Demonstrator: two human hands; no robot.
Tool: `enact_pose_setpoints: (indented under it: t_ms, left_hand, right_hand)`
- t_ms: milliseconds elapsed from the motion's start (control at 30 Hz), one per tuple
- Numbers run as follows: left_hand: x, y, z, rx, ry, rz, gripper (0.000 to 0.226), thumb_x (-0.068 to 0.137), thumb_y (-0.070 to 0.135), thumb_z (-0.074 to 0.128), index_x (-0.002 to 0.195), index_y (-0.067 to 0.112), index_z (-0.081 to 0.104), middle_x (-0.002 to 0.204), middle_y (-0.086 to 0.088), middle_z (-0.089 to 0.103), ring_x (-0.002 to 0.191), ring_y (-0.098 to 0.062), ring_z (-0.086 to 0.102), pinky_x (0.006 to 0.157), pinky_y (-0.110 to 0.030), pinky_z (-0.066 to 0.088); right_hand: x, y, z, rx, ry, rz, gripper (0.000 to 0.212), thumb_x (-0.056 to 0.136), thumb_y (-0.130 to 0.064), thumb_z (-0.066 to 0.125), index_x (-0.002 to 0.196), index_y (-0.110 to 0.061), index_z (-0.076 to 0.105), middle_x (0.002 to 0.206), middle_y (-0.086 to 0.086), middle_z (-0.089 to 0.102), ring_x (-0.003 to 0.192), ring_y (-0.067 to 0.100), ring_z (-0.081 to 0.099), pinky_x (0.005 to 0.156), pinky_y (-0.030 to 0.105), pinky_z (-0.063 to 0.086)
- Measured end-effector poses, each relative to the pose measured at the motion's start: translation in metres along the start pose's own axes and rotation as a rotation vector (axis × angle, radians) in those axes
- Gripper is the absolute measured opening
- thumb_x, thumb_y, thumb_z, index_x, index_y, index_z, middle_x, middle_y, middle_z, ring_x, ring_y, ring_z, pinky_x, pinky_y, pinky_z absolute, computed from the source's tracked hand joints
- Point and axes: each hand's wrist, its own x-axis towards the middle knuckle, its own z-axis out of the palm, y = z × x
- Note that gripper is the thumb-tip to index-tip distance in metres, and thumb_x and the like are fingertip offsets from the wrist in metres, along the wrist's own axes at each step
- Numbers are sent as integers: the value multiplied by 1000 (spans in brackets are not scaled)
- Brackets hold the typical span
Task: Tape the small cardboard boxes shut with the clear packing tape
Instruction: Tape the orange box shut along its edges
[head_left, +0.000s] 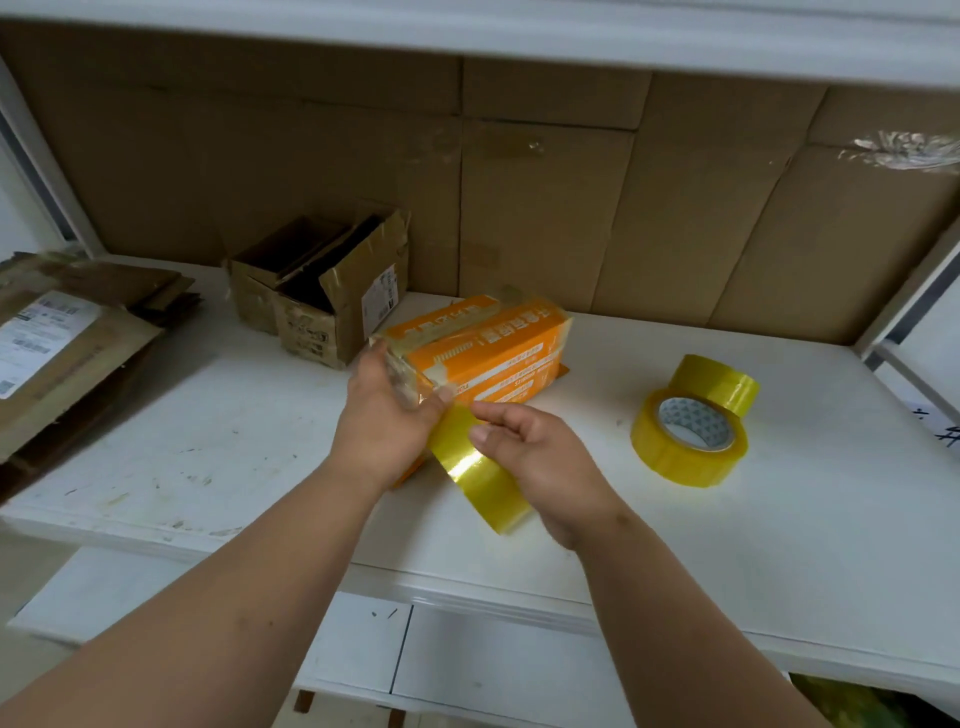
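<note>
An orange printed cardboard box (498, 345) lies on the white table (260, 447), near the middle. My left hand (387, 415) grips its near end, thumb pressed on the corner where tape is stuck. My right hand (545, 457) holds a yellowish clear tape roll (480, 475), from which a strip runs up to the box's near end. Part of the roll is hidden behind my fingers.
Two more tape rolls (691, 436) sit to the right, one leaning on the other. A worn open brown box (322, 296) stands behind left. Flattened cardboard (67, 343) lies at the left edge. Cardboard sheets (571, 208) line the back under a shelf.
</note>
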Motion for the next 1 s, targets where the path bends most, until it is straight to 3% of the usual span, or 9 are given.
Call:
enact_pose_setpoints:
  t_ms: [133, 233, 333, 467, 600, 733, 867, 933, 1000]
  left_hand:
    - [5, -3, -4, 196, -16, 75, 69, 88, 41, 70, 148, 37, 37, 154, -7, 30, 138, -25, 39, 113, -38, 35]
    - [6, -2, -2, 313, 67, 160, 53, 89, 36, 70, 139, 26, 55, 149, -14, 28, 139, -32, 33, 113, -34, 29]
    - [8, -1, -1, 336, 55, 137, 51, 91, 34, 69, 139, 23, 56, 136, -14, 35, 129, -31, 39, 108, -28, 30]
    - [11, 7, 0, 289, 10, 76, 53, 96, 36, 62, 145, 26, 48, 134, -11, 40, 126, -28, 44, 106, -33, 36]
    - [13, 15, -2, 283, -53, 29, 56, 97, 35, 59, 149, 29, 40, 137, -10, 45, 124, -27, 49, 99, -32, 41]
    - [12, 15, -3, 213, -75, -23, 57, 96, 34, 61, 149, 33, 40, 143, -7, 50, 126, -24, 51, 97, -30, 42]
    - [2, 20, -5, 45, -6, -74, 71, 92, 36, 68, 152, 40, 30, 120, -6, 60, 101, -16, 58, 75, -20, 48]
    - [-9, 17, -3, -161, 25, -153, 78, 84, 43, 74, 149, 39, 32, 116, -4, 65, 100, -17, 65, 81, -27, 54]
    - [-21, 11, -2, -303, 23, -331, 74, 74, 58, 77, 134, 28, 46, 114, -8, 68, 100, -22, 67, 92, -41, 55]
  right_hand:
    - [-5, 2, 0, -10, -31, 9, 40, 96, -23, 62, 136, -24, 56, 115, -15, 64, 97, -12, 59, 78, 5, 43]
    - [-8, 8, -4, 44, -108, 31, 36, 94, -8, 63, 126, -23, 60, 106, -20, 67, 90, -15, 63, 73, 5, 46]
    - [-11, 14, -3, 51, -100, 7, 25, 93, -5, 63, 115, -16, 69, 107, -3, 74, 95, 4, 69, 84, 22, 52]
    - [-14, 19, -2, 140, -43, 39, 13, 94, -17, 63, 101, -16, 74, 97, 9, 75, 87, 20, 68, 82, 37, 54]
    - [-17, 30, 0, 306, -14, 80, 16, 98, -17, 59, 103, -10, 73, 112, 21, 70, 108, 41, 64, 101, 52, 47]
    - [-19, 34, 2, 449, -51, 89, 17, 97, -17, 60, 107, -9, 71, 116, 20, 70, 116, 40, 61, 105, 51, 46]
    - [-15, 36, 5, 424, -40, 88, 17, 98, -19, 58, 108, -10, 69, 115, 17, 71, 115, 38, 62, 105, 51, 47]
    - [-14, 36, 7, 426, -53, 66, 24, 94, -25, 62, 111, -9, 68, 115, 17, 71, 115, 38, 62, 105, 53, 45]
    - [-12, 36, 9, 447, -60, 54, 23, 97, -22, 60, 114, -9, 67, 115, 15, 71, 115, 36, 63, 106, 53, 44]
